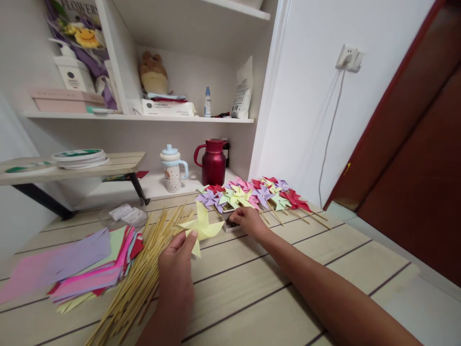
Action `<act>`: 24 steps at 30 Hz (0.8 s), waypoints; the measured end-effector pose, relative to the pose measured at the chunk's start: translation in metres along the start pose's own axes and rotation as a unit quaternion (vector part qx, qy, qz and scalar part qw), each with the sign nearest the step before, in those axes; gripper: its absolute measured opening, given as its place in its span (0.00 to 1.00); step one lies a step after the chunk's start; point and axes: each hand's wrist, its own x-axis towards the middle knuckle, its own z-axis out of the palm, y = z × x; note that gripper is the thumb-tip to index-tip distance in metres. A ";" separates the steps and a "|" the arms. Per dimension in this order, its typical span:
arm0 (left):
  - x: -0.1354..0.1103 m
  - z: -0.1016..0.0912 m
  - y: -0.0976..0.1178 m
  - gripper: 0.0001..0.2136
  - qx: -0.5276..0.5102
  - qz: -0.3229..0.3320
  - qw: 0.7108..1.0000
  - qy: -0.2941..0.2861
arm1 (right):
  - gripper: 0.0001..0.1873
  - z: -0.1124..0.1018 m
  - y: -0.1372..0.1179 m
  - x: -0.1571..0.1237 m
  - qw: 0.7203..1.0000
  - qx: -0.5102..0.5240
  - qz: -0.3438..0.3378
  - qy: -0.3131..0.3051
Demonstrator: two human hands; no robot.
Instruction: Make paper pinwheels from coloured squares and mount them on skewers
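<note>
- Holding a yellow paper pinwheel [203, 227]: left hand [177, 264], thumb on top, fingers beneath, grip narrow on the lower left part. Pinwheel sits above the bench [248, 283], blades spread, just left of the small box.
- Right hand [250, 221] reaches forward, fingertips bunched close together at the small box [233, 229]. Contents look dark; cannot tell whether the fingers grip a piece.
- Pile of assembled pinwheels [240, 196] lies just beyond the right hand, reaching off to its right: red, pink, purple, green, yellow. Their sticks point toward the near side.
- Loose bundle of thin sticks [144, 269] lies slantwise on the bench, beside and partly behind the left hand.
- Paper sheets [86, 281] sit left of the bundle in an uneven stack: purple, pink, green, red, with edges fanned.
- Round clear container [104, 218] with white packets [127, 214] is behind the paper, near a leg of the low stand [124, 162].
- Pale lidded cup [172, 175] and red jug [214, 163] stand upright side by side at the back, apart, beneath the white shelf [144, 117].
</note>
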 end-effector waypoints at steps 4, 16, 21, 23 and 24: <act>-0.001 0.002 0.000 0.12 -0.015 -0.020 1.000 0.009 | 0.11 -0.006 -0.013 -0.014 0.999 0.025 -0.035 -0.015; -0.015 0.005 -0.002 0.11 -0.014 -0.021 0.998 -0.050 | 0.04 0.006 -0.023 -0.045 0.955 0.017 -0.067 -0.287; -0.017 0.006 -0.002 0.11 0.003 -0.027 0.999 -0.043 | 0.03 0.006 -0.021 -0.043 0.953 0.031 -0.068 -0.294; -0.016 0.006 -0.003 0.12 0.001 -0.028 0.998 -0.050 | 0.03 0.006 -0.021 -0.042 0.954 0.036 -0.067 -0.290; -0.016 0.006 -0.003 0.13 -0.003 -0.029 0.998 -0.051 | 0.02 0.007 -0.021 -0.042 0.955 0.037 -0.065 -0.286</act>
